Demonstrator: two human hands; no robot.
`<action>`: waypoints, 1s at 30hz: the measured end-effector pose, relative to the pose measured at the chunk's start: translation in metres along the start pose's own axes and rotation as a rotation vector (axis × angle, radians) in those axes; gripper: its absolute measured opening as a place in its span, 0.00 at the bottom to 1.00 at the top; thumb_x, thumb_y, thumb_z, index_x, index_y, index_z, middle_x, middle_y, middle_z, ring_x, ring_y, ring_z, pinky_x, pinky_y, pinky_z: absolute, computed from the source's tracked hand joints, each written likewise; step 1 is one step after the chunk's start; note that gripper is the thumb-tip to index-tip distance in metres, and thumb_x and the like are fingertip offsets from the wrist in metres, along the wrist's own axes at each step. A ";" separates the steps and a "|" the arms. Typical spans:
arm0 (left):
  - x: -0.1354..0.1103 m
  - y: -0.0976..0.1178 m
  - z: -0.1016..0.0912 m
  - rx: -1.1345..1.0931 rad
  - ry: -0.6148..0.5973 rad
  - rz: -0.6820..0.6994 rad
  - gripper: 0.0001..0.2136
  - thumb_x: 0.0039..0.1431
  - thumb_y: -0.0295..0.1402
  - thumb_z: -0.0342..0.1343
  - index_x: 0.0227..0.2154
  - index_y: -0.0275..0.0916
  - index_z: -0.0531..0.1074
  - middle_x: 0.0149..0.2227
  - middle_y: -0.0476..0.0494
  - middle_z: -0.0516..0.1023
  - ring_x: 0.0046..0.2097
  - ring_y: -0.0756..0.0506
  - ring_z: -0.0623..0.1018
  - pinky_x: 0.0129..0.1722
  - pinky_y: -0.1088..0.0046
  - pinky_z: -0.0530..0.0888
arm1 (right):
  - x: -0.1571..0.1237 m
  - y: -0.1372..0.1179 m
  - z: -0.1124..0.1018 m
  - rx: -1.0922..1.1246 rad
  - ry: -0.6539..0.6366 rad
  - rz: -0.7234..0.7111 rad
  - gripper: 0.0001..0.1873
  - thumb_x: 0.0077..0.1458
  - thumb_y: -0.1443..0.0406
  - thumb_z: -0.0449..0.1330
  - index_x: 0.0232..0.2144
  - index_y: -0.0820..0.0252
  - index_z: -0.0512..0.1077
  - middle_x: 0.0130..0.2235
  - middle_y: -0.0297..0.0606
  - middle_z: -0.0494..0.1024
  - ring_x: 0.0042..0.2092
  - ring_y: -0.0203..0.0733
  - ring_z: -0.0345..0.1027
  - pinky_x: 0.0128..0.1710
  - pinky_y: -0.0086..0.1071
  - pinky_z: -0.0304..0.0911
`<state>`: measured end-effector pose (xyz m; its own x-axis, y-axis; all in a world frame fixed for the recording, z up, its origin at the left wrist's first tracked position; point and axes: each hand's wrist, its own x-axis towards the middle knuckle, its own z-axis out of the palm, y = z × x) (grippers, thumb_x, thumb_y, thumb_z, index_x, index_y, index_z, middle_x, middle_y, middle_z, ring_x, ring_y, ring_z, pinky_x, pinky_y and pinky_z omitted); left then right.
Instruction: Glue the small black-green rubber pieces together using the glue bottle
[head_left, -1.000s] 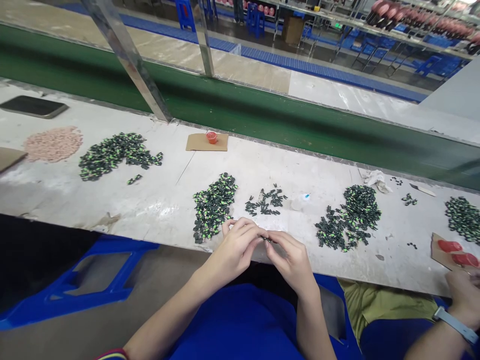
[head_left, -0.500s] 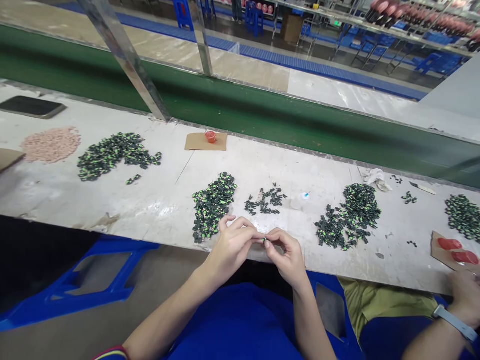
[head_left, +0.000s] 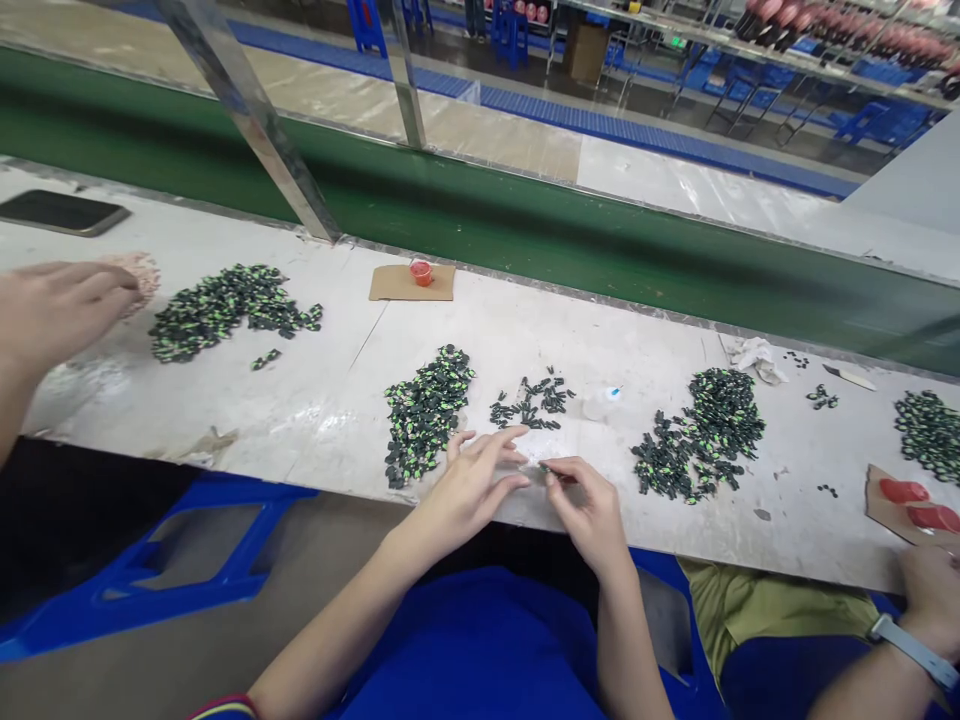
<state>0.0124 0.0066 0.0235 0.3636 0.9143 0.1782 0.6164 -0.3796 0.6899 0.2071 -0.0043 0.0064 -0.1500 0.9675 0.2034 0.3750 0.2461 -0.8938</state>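
Note:
My left hand (head_left: 472, 484) is raised over the table's near edge with its fingers apart and nothing visible between them. Just to its right, my right hand (head_left: 590, 507) pinches a small dark green part (head_left: 547, 468) between thumb and forefinger. A heap of small dark green pieces with bright green marks (head_left: 427, 412) lies left of my left hand. Beyond both hands is a looser scatter of slim dark pieces (head_left: 534, 402). Right of my right hand spreads another dark green heap (head_left: 720, 412).
A co-worker's hand (head_left: 64, 310) reaches over the pale pink pieces (head_left: 142, 272) at far left. Another person's hand (head_left: 930, 590) rests near red tubs on cardboard (head_left: 881, 513). Also on the table are a red pot (head_left: 421, 273), a small white bottle (head_left: 598, 404) and a knife (head_left: 850, 377).
My hands have parted: the left has opened and drawn back, while the right has shifted slightly right, holding the small part. A co-worker's hand has come in at far left.

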 end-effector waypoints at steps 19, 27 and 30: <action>0.037 -0.061 -0.008 0.526 0.205 -0.120 0.10 0.58 0.22 0.50 0.27 0.38 0.74 0.42 0.35 0.76 0.49 0.35 0.67 0.46 0.54 0.62 | 0.062 0.043 -0.017 -0.622 0.486 0.180 0.26 0.50 0.45 0.57 0.39 0.60 0.70 0.50 0.54 0.69 0.55 0.62 0.51 0.51 0.56 0.51; 0.029 -0.050 -0.006 0.286 0.146 -0.082 0.05 0.60 0.25 0.52 0.34 0.41 0.71 0.42 0.43 0.76 0.51 0.39 0.68 0.47 0.60 0.63 | 0.043 0.017 -0.017 -0.187 0.410 0.222 0.21 0.43 0.49 0.64 0.29 0.57 0.63 0.27 0.34 0.72 0.27 0.39 0.64 0.28 0.32 0.61; 0.018 -0.040 0.007 0.197 0.053 -0.066 0.04 0.60 0.26 0.53 0.34 0.42 0.71 0.40 0.46 0.77 0.49 0.42 0.70 0.47 0.61 0.63 | 0.029 0.010 -0.011 -0.083 0.363 0.141 0.17 0.45 0.52 0.65 0.27 0.58 0.67 0.25 0.32 0.72 0.26 0.37 0.64 0.26 0.30 0.60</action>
<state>-0.0008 0.0373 -0.0063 0.2836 0.9423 0.1777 0.7642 -0.3340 0.5518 0.2163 0.0266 0.0073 0.2354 0.9461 0.2224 0.4433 0.0992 -0.8909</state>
